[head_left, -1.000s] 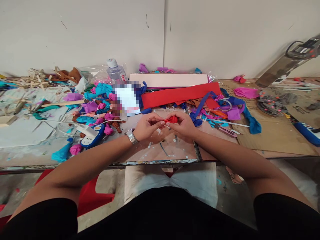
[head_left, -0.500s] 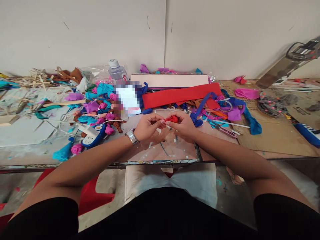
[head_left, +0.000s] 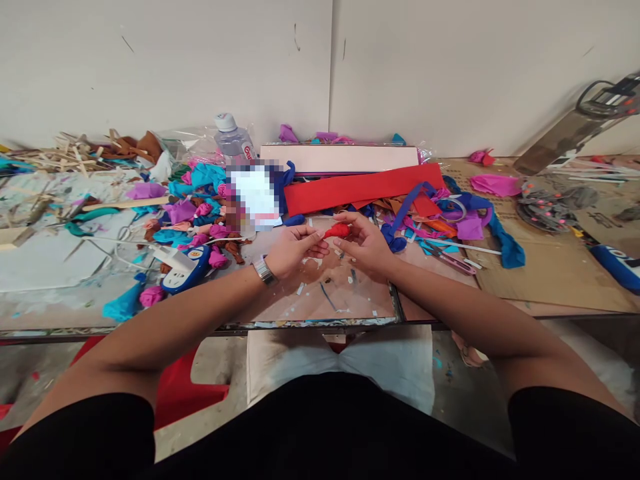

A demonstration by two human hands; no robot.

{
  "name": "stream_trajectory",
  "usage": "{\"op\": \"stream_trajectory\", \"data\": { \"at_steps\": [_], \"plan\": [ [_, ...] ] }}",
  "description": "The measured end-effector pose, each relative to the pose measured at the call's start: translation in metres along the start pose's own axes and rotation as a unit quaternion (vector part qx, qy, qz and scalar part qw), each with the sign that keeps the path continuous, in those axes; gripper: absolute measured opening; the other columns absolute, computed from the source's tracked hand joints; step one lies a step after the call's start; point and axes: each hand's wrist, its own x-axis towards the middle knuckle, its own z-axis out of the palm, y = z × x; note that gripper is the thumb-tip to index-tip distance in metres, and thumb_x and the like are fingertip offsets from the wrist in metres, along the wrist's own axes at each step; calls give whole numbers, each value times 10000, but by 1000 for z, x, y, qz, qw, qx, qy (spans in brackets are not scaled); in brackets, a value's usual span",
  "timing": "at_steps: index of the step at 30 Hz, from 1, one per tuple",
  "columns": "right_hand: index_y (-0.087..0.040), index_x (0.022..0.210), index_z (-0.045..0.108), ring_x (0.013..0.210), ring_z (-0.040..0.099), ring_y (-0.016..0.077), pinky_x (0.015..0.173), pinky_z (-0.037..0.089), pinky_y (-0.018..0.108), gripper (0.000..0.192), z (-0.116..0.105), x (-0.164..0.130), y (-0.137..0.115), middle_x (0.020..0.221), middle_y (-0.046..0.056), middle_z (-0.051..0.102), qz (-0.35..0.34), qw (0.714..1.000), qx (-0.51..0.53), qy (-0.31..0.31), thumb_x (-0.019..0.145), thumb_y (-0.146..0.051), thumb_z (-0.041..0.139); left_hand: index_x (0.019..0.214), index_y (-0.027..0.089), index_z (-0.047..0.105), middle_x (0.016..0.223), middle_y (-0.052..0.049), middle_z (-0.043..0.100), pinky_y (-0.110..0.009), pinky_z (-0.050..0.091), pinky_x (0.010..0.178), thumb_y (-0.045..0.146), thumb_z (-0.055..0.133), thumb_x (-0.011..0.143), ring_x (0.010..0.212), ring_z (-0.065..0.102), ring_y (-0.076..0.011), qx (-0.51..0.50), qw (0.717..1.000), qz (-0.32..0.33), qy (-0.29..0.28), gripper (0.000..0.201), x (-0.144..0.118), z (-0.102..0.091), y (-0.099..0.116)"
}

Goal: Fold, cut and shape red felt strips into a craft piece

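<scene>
A small red crepe-paper rose [head_left: 340, 231] is between my two hands above the table. My left hand [head_left: 295, 249] pinches its twisted tail between thumb and fingers. Around the bloom, my right hand [head_left: 369, 245] has its thumb and fingers spread apart; whether a fingertip touches the paper I cannot tell. Just behind my hands lies a long strip of red crepe paper [head_left: 360, 189]. Blue paper strips [head_left: 395, 239] rest beside my right hand, and a pink-handled cutting tool [head_left: 456, 261] lies further right.
Several finished paper flowers [head_left: 204, 239] are heaped at left near a blue-and-white power strip [head_left: 187, 270]. A plastic bottle [head_left: 234, 143] and a blurred bright screen [head_left: 255, 197] stand behind. Pliers [head_left: 83, 223] lie far left; cardboard [head_left: 545, 267] and a tilted dark bottle [head_left: 560, 133] are at right.
My right hand has loosened from the rose, its fingers and thumb opening away to the right. My left hand still holds the tail, and more of the red bloom shows.
</scene>
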Motion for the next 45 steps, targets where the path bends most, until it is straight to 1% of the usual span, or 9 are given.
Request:
{"op": "stream_trajectory", "data": {
  "at_steps": [4, 9, 12, 17, 24, 29, 37, 42, 45],
  "plan": [
    [-248, 1253, 717, 1011, 740, 228, 882, 620, 378, 458, -1, 2, -2, 1157, 76, 772, -9, 999, -8, -36, 914, -541, 815, 910, 155, 763, 831, -104, 824, -333, 663, 698, 623, 909, 798, 701, 784, -186, 47, 998, 24, -32, 503, 0, -1, 0],
    [-221, 1131, 756, 805, 700, 173, 717, 584, 313, 334, 0, 2, -6, 1038, 45, 778, 22, 999, 27, -39, 915, -469, 815, 901, 153, 753, 838, -107, 824, -327, 651, 682, 667, 897, 785, 678, 770, -178, 72, 996, 48, -32, 546, 2, -1, 1],
    [-216, 1144, 756, 696, 668, 147, 616, 537, 273, 340, 0, 2, -6, 923, 16, 753, 65, 996, 55, -35, 901, -445, 826, 890, 148, 749, 835, -102, 823, -305, 648, 694, 709, 890, 763, 683, 763, -166, 90, 995, 44, -30, 593, 1, 0, 4],
    [-200, 1146, 747, 659, 662, 144, 537, 481, 233, 408, -1, 2, -6, 837, 5, 733, 117, 988, 90, -35, 857, -468, 852, 852, 147, 727, 797, -88, 808, -289, 642, 694, 777, 842, 768, 671, 745, -156, 125, 989, 74, -25, 645, -2, 3, 8],
    [-187, 1093, 751, 639, 659, 125, 576, 501, 240, 403, 1, 4, -10, 831, -2, 741, 119, 986, 118, -23, 819, -450, 888, 897, 138, 755, 817, -105, 820, -297, 648, 703, 733, 810, 840, 709, 768, -173, 151, 982, 110, -17, 600, -3, 2, 5],
    [-178, 1104, 757, 625, 657, 118, 574, 498, 241, 388, 1, 3, -11, 821, -5, 735, 126, 983, 135, -18, 828, -419, 885, 1069, 148, 781, 894, -95, 844, -320, 662, 762, 567, 942, 775, 776, 798, -189, 120, 979, 165, -20, 537, -3, 1, 0],
    [-180, 1039, 795, 603, 629, 107, 581, 491, 244, 337, 1, 4, -16, 772, -15, 722, 139, 975, 171, -14, 797, -385, 907, 906, 149, 797, 884, -105, 850, -310, 653, 736, 514, 929, 805, 762, 801, -188, 131, 972, 192, -19, 400, 0, -2, 2],
    [-187, 1035, 794, 581, 585, 91, 549, 462, 241, 375, -1, 6, -14, 839, -5, 744, 167, 961, 220, -18, 756, -392, 938, 904, 156, 801, 896, -108, 853, -336, 663, 757, 520, 927, 807, 779, 807, -202, 132, 973, 187, -30, 397, 3, -5, 2],
    [-191, 1084, 783, 622, 604, 105, 589, 499, 253, 417, -2, 6, -12, 857, -4, 736, 147, 970, 192, -29, 770, -417, 937, 914, 155, 788, 882, -102, 849, -332, 662, 751, 518, 935, 800, 777, 806, -200, 114, 977, 180, -28, 407, 3, -5, 1]
  ]
}}
